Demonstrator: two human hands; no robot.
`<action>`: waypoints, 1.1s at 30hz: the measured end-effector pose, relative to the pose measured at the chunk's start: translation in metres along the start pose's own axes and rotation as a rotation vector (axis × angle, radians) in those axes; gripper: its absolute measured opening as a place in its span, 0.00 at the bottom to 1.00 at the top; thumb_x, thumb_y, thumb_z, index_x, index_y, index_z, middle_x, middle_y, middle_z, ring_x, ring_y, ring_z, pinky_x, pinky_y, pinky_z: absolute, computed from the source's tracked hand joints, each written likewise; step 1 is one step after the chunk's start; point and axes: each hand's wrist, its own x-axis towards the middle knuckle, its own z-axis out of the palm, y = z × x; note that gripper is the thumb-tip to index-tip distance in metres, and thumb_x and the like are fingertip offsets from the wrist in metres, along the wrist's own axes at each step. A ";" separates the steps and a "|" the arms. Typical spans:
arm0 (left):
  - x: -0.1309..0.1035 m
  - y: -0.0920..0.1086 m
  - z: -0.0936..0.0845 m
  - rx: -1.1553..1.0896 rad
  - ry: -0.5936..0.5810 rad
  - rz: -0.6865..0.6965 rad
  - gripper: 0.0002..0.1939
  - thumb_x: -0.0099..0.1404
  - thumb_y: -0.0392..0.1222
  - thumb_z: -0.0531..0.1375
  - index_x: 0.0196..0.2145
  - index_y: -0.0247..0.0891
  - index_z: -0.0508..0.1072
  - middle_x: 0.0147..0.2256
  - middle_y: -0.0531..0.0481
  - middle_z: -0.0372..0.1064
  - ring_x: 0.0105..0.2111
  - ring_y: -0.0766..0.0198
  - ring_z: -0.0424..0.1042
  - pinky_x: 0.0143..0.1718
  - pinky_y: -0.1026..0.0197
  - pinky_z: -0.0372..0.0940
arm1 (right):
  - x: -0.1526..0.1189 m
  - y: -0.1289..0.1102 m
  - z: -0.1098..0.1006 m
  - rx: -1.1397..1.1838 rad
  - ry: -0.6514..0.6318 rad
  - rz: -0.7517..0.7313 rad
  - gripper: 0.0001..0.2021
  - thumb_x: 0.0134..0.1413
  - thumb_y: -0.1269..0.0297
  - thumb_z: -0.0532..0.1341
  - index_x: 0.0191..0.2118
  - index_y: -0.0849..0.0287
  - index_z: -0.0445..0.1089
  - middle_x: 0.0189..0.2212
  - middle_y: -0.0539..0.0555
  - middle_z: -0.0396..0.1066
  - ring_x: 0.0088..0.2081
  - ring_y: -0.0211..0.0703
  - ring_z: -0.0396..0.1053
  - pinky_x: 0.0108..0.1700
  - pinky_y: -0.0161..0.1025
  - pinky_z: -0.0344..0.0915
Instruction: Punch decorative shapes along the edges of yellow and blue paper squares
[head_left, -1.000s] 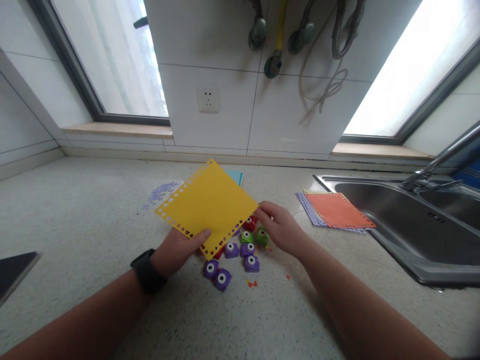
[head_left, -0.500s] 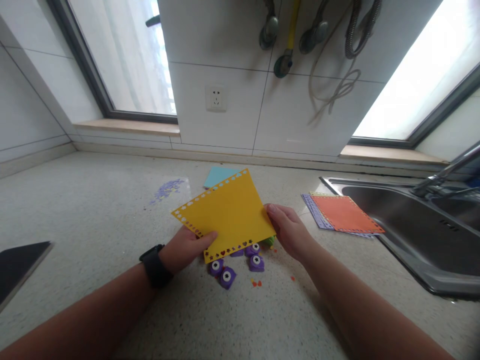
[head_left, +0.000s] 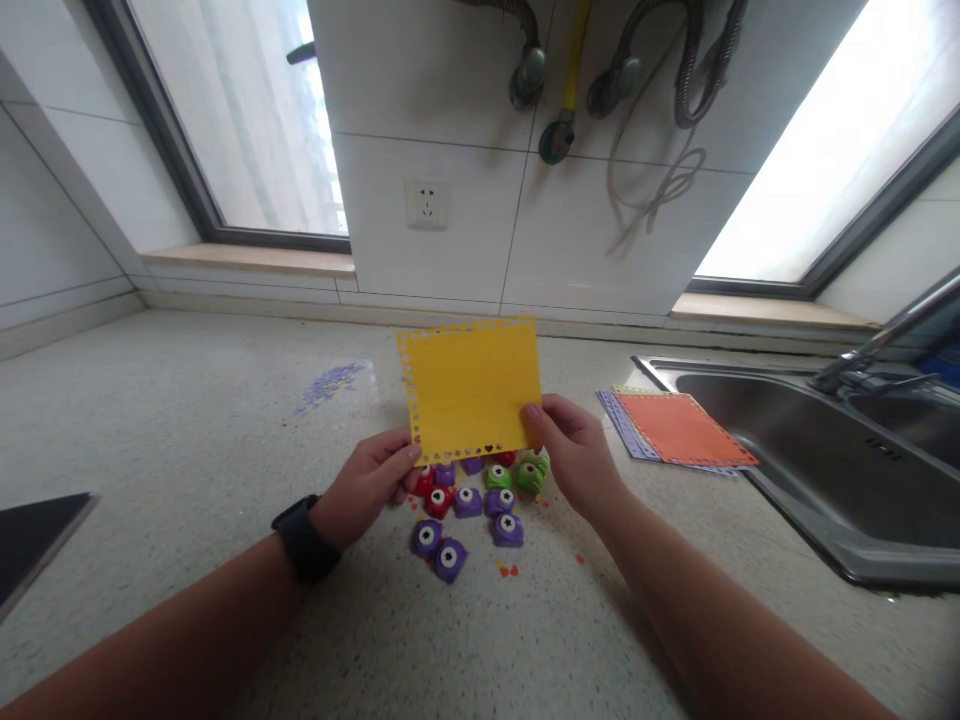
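Note:
Between both hands a yellow sheet of paper (head_left: pixel 474 390) is held up above the counter, with small shapes punched along its top, left and bottom edges. My left hand (head_left: pixel 373 468), a black watch on its wrist, pinches the lower left corner. At the lower right edge my right hand (head_left: pixel 574 450) grips the sheet with its thumb on the front. Just below the paper lie several small craft punches: purple ones (head_left: pixel 450 560), red ones (head_left: pixel 439 502) and green ones (head_left: pixel 531 477). The sheet partly covers some of them.
A stack of punched paper with an orange sheet (head_left: pixel 679 428) on top lies at the right, beside the steel sink (head_left: pixel 795 470). Purple and yellow confetti (head_left: pixel 330 385) is heaped at the back left. Red paper bits (head_left: pixel 510 571) lie in front. A dark flat object (head_left: pixel 41 540) is at far left.
The yellow sheet has been turned nearly level and raised more upright, uncovering more punches below. It now hides the light blue paper behind it. Both hands still hold it.

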 end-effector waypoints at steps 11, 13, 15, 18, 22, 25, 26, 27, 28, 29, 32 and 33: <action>-0.007 0.010 0.004 0.170 -0.082 0.134 0.15 0.56 0.48 0.71 0.39 0.39 0.79 0.33 0.46 0.79 0.33 0.56 0.76 0.35 0.57 0.69 | -0.020 -0.020 0.002 -0.800 -0.192 -0.907 0.15 0.63 0.67 0.63 0.54 0.48 0.74 0.51 0.55 0.77 0.44 0.49 0.71 0.46 0.49 0.66; -0.009 0.011 0.002 0.138 -0.092 0.159 0.20 0.49 0.47 0.75 0.39 0.41 0.80 0.38 0.44 0.81 0.39 0.50 0.78 0.42 0.53 0.71 | -0.021 -0.019 0.008 -0.913 -0.288 -0.953 0.14 0.65 0.65 0.62 0.55 0.48 0.73 0.52 0.55 0.76 0.45 0.50 0.70 0.46 0.49 0.64; -0.010 0.011 0.000 0.099 -0.090 0.162 0.25 0.45 0.47 0.77 0.42 0.43 0.81 0.41 0.43 0.81 0.45 0.46 0.78 0.48 0.48 0.71 | -0.021 -0.017 0.012 -0.981 -0.348 -0.955 0.14 0.67 0.65 0.60 0.55 0.48 0.73 0.53 0.55 0.76 0.46 0.50 0.70 0.46 0.49 0.62; -0.011 0.011 0.000 0.109 -0.088 0.136 0.28 0.44 0.47 0.77 0.45 0.44 0.81 0.45 0.42 0.81 0.48 0.43 0.77 0.54 0.44 0.69 | -0.019 -0.015 0.012 -1.020 -0.373 -0.955 0.14 0.68 0.66 0.58 0.55 0.48 0.73 0.53 0.55 0.75 0.47 0.49 0.69 0.47 0.48 0.61; -0.010 0.008 0.000 0.173 -0.013 0.078 0.24 0.57 0.47 0.71 0.52 0.43 0.78 0.51 0.40 0.78 0.51 0.46 0.77 0.55 0.44 0.69 | -0.017 -0.014 0.009 -1.005 -0.364 -0.987 0.13 0.68 0.66 0.59 0.55 0.50 0.73 0.52 0.56 0.75 0.47 0.49 0.70 0.47 0.48 0.62; -0.007 0.004 -0.001 0.168 -0.063 0.111 0.23 0.56 0.45 0.72 0.50 0.42 0.79 0.48 0.41 0.79 0.48 0.49 0.77 0.52 0.48 0.70 | -0.018 -0.014 0.009 -0.917 -0.325 -0.957 0.12 0.67 0.66 0.60 0.53 0.50 0.74 0.49 0.56 0.77 0.46 0.49 0.71 0.46 0.49 0.63; -0.006 0.003 -0.002 0.168 -0.089 0.124 0.24 0.53 0.44 0.74 0.48 0.41 0.79 0.45 0.42 0.79 0.45 0.50 0.77 0.49 0.50 0.71 | -0.018 -0.014 0.010 -0.843 -0.291 -0.921 0.12 0.67 0.66 0.60 0.52 0.51 0.74 0.48 0.56 0.77 0.45 0.49 0.71 0.46 0.49 0.64; -0.005 0.002 -0.002 0.170 -0.103 0.131 0.25 0.51 0.42 0.75 0.48 0.40 0.79 0.42 0.43 0.79 0.40 0.53 0.77 0.45 0.52 0.72 | -0.019 -0.014 0.011 -0.748 -0.240 -0.865 0.11 0.66 0.67 0.60 0.51 0.52 0.75 0.46 0.56 0.78 0.44 0.48 0.72 0.46 0.49 0.65; -0.004 0.002 -0.001 0.170 -0.099 0.132 0.28 0.49 0.40 0.76 0.48 0.40 0.78 0.41 0.44 0.78 0.35 0.57 0.76 0.40 0.55 0.72 | -0.020 -0.014 0.011 -0.637 -0.173 -0.784 0.11 0.66 0.68 0.59 0.50 0.52 0.75 0.43 0.55 0.78 0.44 0.48 0.73 0.46 0.49 0.67; -0.003 0.002 0.000 0.162 -0.080 0.130 0.31 0.48 0.39 0.76 0.51 0.41 0.76 0.40 0.46 0.77 0.31 0.61 0.73 0.36 0.58 0.71 | -0.021 -0.015 0.012 -0.518 -0.093 -0.684 0.10 0.66 0.68 0.59 0.48 0.53 0.75 0.42 0.55 0.78 0.43 0.47 0.73 0.46 0.48 0.68; 0.000 0.002 0.003 0.104 0.054 0.153 0.36 0.49 0.35 0.76 0.55 0.43 0.70 0.40 0.51 0.71 0.29 0.68 0.67 0.32 0.63 0.68 | -0.019 -0.014 0.011 -0.184 0.136 -0.339 0.07 0.66 0.63 0.60 0.43 0.53 0.76 0.38 0.54 0.79 0.40 0.45 0.75 0.44 0.46 0.71; 0.001 0.002 0.003 0.077 0.108 0.174 0.35 0.50 0.35 0.75 0.54 0.43 0.70 0.38 0.53 0.69 0.29 0.68 0.66 0.32 0.65 0.68 | -0.017 -0.014 0.010 -0.087 0.181 -0.240 0.07 0.65 0.60 0.62 0.42 0.53 0.76 0.37 0.53 0.79 0.39 0.45 0.75 0.43 0.45 0.72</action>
